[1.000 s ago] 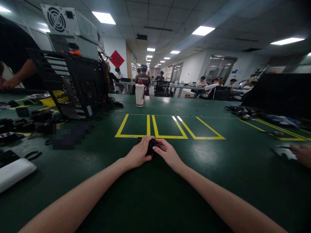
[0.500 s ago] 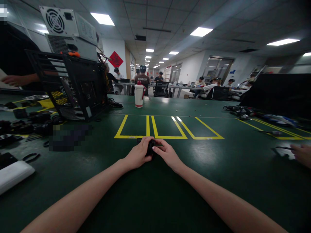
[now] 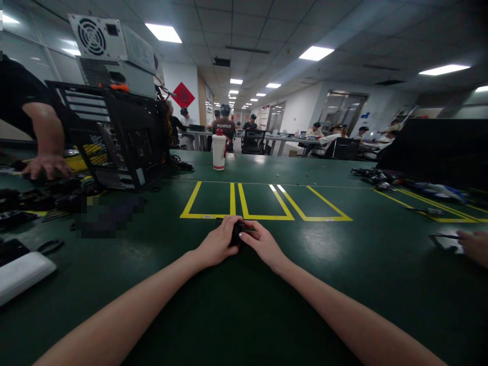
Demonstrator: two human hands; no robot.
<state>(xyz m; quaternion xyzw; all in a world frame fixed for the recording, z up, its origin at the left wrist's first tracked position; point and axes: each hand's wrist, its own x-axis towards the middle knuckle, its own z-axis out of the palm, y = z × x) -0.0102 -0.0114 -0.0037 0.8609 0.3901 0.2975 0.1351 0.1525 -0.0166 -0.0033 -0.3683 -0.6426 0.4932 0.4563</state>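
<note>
My left hand (image 3: 219, 240) is wrapped around a small black object (image 3: 237, 233) from the left, just in front of the yellow tape marks. Its kind does not show, since my fingers cover much of it. From the other side my right hand (image 3: 263, 244) pinches at the object's right end with thumb and fingers. Both hands are close together over the green tabletop (image 3: 244, 315). Nearest to them lie three yellow tape outlines (image 3: 263, 217) on the table.
A black computer case (image 3: 125, 137) with power supplies (image 3: 114, 46) on top stands at left. A white bottle (image 3: 218, 150) stands behind the tape. Black cables and a white case (image 3: 25, 277) lie left. Another person's hand (image 3: 48, 165) reaches in there; a co-worker's hand (image 3: 475, 244) is at right.
At the left, the other person's arm has come down, and that hand now spreads over the black items on the table. My own hands have barely moved. The view has tilted up slightly.
</note>
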